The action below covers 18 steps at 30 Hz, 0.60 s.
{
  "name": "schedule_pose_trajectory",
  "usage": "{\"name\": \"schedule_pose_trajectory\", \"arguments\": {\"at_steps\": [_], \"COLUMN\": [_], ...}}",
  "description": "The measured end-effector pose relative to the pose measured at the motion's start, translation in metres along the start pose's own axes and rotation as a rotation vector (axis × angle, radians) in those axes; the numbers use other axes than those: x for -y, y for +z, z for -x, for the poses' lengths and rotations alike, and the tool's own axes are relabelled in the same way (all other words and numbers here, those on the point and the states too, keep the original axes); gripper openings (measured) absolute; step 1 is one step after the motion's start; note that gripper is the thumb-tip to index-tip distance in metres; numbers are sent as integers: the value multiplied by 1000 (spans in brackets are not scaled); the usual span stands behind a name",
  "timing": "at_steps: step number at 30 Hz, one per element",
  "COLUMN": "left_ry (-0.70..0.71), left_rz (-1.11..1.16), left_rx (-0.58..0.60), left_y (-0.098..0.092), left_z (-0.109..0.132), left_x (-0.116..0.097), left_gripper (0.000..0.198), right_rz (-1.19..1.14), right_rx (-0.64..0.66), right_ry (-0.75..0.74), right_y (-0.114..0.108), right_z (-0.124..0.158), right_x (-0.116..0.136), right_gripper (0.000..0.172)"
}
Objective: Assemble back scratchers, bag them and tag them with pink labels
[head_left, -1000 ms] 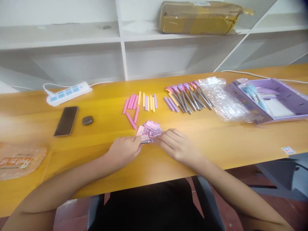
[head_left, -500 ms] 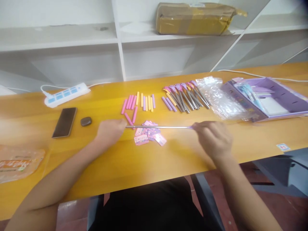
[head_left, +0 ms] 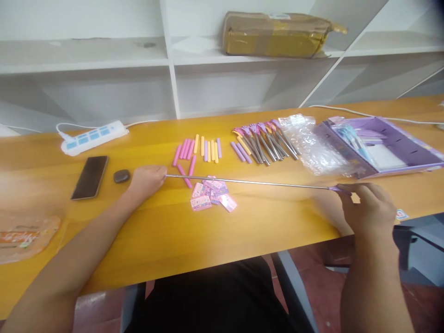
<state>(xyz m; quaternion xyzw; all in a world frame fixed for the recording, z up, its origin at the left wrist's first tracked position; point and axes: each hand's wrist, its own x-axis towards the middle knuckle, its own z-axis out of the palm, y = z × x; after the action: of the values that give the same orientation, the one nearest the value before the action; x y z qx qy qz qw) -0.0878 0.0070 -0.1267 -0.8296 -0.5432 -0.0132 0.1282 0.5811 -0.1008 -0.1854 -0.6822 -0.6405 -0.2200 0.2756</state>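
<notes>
A thin silver telescopic rod (head_left: 248, 182) stretches level above the yellow table (head_left: 194, 231). My left hand (head_left: 145, 179) is closed on its left end. My right hand (head_left: 369, 208) pinches its purple right end near the table's front edge. Under the rod lies a small heap of pink and purple cards (head_left: 212, 194). Behind it lie several pink, yellow and purple sleeves (head_left: 198, 150), and a row of collapsed rods with pink and purple tips (head_left: 265, 141).
A black phone (head_left: 89, 176), a small dark case (head_left: 121, 175) and a white power strip (head_left: 93, 137) lie at the left. Clear plastic wrap (head_left: 308, 143) and an open purple box (head_left: 385, 148) sit at the right. An orange packet (head_left: 24, 236) lies far left. Shelves stand behind.
My hands left the card heap and drew apart, pulling the rod out to a much greater length. My right hand went far right, my left hand went left.
</notes>
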Motion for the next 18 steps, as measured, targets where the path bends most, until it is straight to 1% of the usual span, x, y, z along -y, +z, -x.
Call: {"name": "schedule_pose_trajectory", "arguments": {"at_steps": [2,4,7,9,13,15,18], "left_ry": [-32,-63,-83,-91,-102,-116,-138], "left_rz": [17,29,39,49,76,89,108], "left_rx": [53,141,230,250,274,286,298], "left_y": [2,3,2,0,-3,-4,-3], "left_z": [-2,-4,-7,-8,-8,-8,-7], "left_x": [-5,-11,-15,-16,-15,-15,-14], "left_gripper": [30,31,34,35,36,37,38], "right_rz": [26,47,26,-13,-43,-34,-19], "right_rx": [-14,-29,-49,-36,65,89,75], "right_ry": [29,44,17,21,5,-30,-81], "right_y": [-3,-6,-10,-12,-14,-13,-10], "right_z": [0,0,-3,-5,-18,-27,-45], "right_x": [5,11,16,15,10,11,16], "right_gripper": [37,41,41,35,21,20,21]}}
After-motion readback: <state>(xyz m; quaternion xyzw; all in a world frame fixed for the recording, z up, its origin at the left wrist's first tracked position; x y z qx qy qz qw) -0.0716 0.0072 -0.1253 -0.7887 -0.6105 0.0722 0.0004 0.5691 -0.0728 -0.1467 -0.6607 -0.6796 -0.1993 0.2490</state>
